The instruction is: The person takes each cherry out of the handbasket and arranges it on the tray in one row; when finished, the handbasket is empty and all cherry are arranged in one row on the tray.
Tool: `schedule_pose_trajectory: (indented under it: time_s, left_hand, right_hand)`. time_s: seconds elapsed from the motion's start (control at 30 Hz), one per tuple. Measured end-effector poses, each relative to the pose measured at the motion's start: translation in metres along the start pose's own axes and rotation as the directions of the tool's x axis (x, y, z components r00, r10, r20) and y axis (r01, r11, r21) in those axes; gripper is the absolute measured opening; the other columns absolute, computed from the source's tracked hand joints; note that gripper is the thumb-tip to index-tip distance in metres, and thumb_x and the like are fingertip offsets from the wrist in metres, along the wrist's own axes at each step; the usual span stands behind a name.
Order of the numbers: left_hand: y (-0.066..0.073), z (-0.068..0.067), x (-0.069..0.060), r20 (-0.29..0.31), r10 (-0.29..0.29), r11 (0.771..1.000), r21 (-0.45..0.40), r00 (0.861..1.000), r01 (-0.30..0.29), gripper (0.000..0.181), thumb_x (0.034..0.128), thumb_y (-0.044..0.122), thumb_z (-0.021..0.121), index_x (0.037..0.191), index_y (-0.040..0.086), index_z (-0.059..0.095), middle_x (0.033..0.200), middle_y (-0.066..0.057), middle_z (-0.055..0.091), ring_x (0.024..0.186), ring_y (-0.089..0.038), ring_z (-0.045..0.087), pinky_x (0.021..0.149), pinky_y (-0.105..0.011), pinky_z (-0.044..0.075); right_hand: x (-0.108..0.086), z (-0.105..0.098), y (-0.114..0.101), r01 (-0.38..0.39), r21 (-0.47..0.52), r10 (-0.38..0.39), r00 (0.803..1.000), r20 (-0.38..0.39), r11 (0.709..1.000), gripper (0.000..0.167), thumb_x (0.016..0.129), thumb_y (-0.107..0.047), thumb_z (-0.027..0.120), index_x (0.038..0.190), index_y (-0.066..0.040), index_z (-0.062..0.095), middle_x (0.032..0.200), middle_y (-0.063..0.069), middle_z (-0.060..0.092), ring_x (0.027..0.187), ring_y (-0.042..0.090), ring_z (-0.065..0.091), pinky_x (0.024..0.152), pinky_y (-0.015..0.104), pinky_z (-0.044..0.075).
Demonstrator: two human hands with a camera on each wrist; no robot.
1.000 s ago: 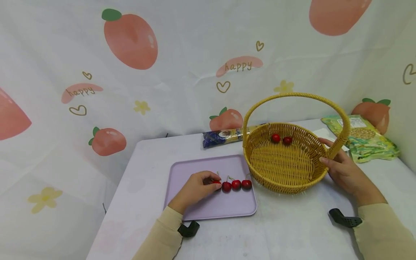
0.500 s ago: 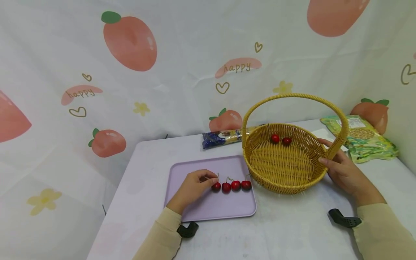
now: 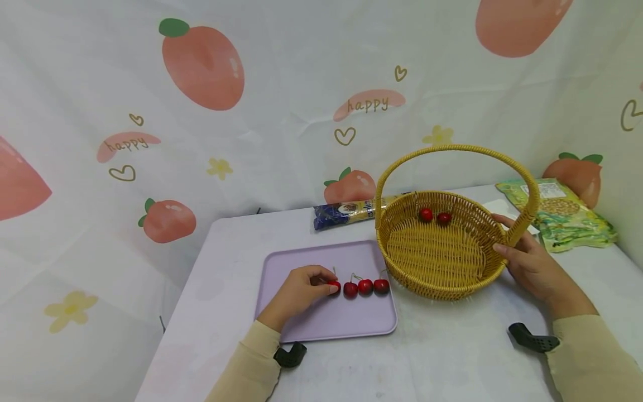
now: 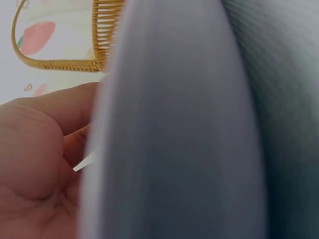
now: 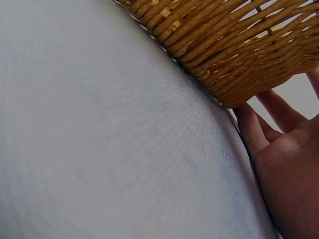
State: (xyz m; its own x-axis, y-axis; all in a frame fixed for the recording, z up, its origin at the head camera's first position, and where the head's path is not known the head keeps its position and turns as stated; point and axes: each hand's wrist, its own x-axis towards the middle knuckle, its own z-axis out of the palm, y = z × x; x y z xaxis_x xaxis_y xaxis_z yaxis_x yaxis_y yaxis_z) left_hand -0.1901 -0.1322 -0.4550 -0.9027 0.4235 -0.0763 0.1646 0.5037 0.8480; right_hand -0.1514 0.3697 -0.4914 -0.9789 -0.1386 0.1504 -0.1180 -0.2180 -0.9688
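Over the lilac tray, my left hand pinches the leftmost cherry between thumb and fingers. Three more cherries with stems lie in a row to its right: one, a second and a third near the tray's right side. My right hand grips the right side of the wicker basket at the foot of its handle, thumb on the rim. Two cherries lie inside at the back. In the left wrist view the tray's blurred edge hides the fingertips.
Behind the tray and basket lies a blue and yellow packet. A green and yellow bag rests at the back right, beside a white sheet partly behind the basket. The patterned cloth hangs behind the table.
Half a second ago my left fingers were just above the leftmost cherry; now they have come down onto it. My right hand and the basket look unmoved.
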Motion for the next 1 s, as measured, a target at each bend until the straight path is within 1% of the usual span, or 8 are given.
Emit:
schedule_pose_trajectory:
  time_s: [0.2,0.4,0.63,0.73,0.8,0.87,1.0]
  left_hand:
    - [-0.0014,0.0023,0.0004,-0.010,0.009,1.000,0.027,1.000,-0.008,0.015,0.0966,0.021,0.087,0.108,0.012,0.083,0.095,0.007,0.075,0.088,-0.014,0.068,0.083,-0.032,0.054]
    - [-0.0015,0.0034,0.0008,-0.012,0.013,1.000,0.028,1.000,-0.012,0.016,0.0964,0.021,0.087,0.109,0.011,0.083,0.095,0.006,0.075,0.088,-0.014,0.069,0.082,-0.032,0.054]
    - [-0.0017,0.0046,0.0018,-0.012,0.025,1.000,0.019,1.000,-0.025,0.016,0.0963,0.017,0.087,0.109,0.009,0.083,0.094,0.005,0.076,0.086,-0.013,0.069,0.080,-0.029,0.054]
    - [-0.0017,0.0047,0.0020,-0.011,0.023,1.000,0.020,1.000,-0.023,0.017,0.0963,0.018,0.086,0.110,0.008,0.082,0.093,0.005,0.075,0.086,-0.014,0.068,0.079,-0.029,0.054]
    - [-0.0013,0.0041,0.0015,-0.010,0.023,0.999,0.023,1.000,-0.023,0.017,0.0965,0.019,0.086,0.110,0.009,0.083,0.094,0.005,0.075,0.086,-0.014,0.068,0.079,-0.030,0.054]
    - [-0.0012,0.0031,0.0010,-0.011,0.018,1.000,0.026,1.000,-0.018,0.018,0.0978,0.023,0.085,0.110,0.010,0.083,0.096,0.005,0.075,0.087,-0.015,0.067,0.080,-0.032,0.054]
    - [0.0002,0.0002,0.0004,-0.040,0.025,0.999,0.033,0.999,-0.024,0.018,0.1010,0.030,0.082,0.111,0.016,0.083,0.103,0.007,0.076,0.091,-0.017,0.067,0.084,-0.038,0.053]
  right_hand:
    - [-0.0007,0.0002,0.0001,0.001,0.000,-0.001,1.000,0.000,1.000,0.068,0.113,0.004,0.045,0.173,-0.025,0.028,0.162,0.002,0.028,0.141,0.010,0.038,0.105,0.017,0.035]
    - [-0.0009,0.0005,-0.0001,0.009,-0.003,-0.009,1.000,0.003,1.000,0.067,0.113,0.005,0.045,0.172,-0.023,0.030,0.160,0.001,0.031,0.140,0.008,0.040,0.104,0.017,0.035]
    - [-0.0008,-0.0003,0.0001,0.002,-0.011,-0.002,1.000,-0.003,1.000,0.067,0.113,0.003,0.046,0.172,-0.024,0.030,0.160,0.001,0.031,0.139,0.008,0.041,0.105,0.017,0.035]
    - [-0.0011,-0.0003,0.0004,0.001,-0.009,-0.001,1.000,-0.004,1.000,0.068,0.113,0.003,0.046,0.172,-0.025,0.030,0.160,0.000,0.033,0.140,0.008,0.041,0.107,0.018,0.034]
    - [-0.0011,-0.0001,0.0005,-0.002,-0.010,0.002,1.000,-0.003,1.000,0.068,0.113,0.003,0.046,0.173,-0.025,0.029,0.160,-0.001,0.032,0.140,0.009,0.040,0.110,0.019,0.031]
    - [-0.0009,0.0003,0.0003,-0.003,-0.011,0.003,1.000,-0.004,1.000,0.068,0.113,0.003,0.046,0.173,-0.026,0.029,0.160,-0.001,0.032,0.140,0.010,0.039,0.111,0.019,0.031]
    - [-0.0010,0.0005,-0.0009,-0.007,-0.009,0.007,1.000,-0.010,1.000,0.069,0.113,0.004,0.046,0.173,-0.025,0.028,0.162,0.002,0.030,0.141,0.011,0.038,0.108,0.018,0.033]
